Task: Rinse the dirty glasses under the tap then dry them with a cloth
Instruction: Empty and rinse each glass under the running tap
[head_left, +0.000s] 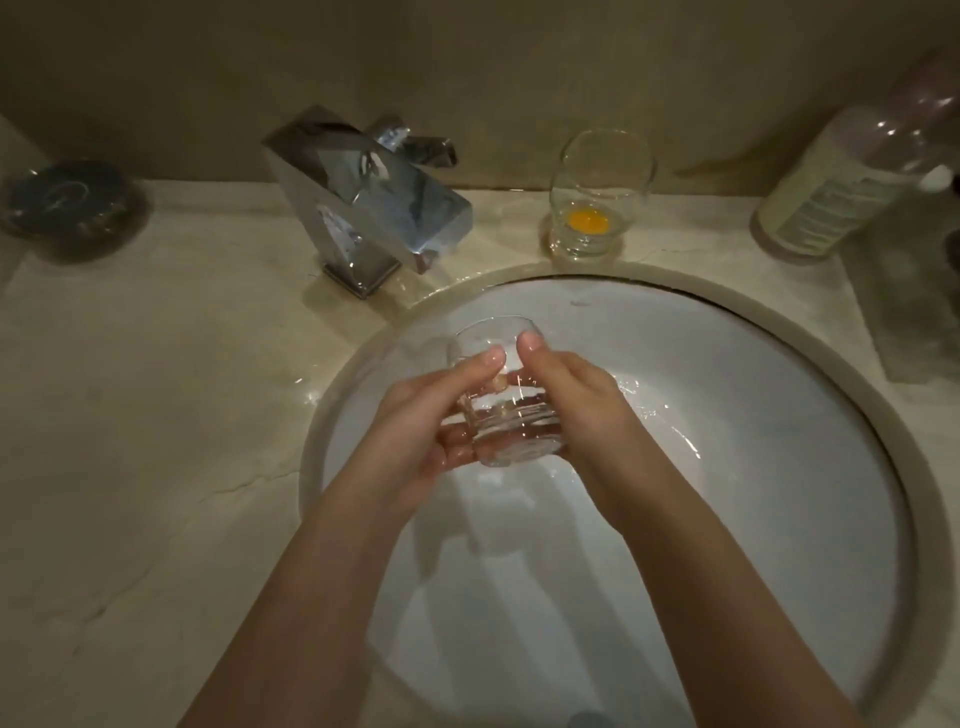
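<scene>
Now both hands' fingers (488, 364) clasp the glass (506, 400) (tilted).

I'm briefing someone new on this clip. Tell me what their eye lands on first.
Both hands, left hand and right hand, grip a clear glass tilted over the white sink. Behind the basin, on the counter right of the chrome tap, a second glass stands upright with a bright orange residue at its bottom.

Your left hand (426, 415) and right hand (566, 395) are bare: no gloves, rings or watch visible. Both forearms run unsleeved from the sink (779, 364) rim's near edge. Thumbnails short, unpainted.
</scene>
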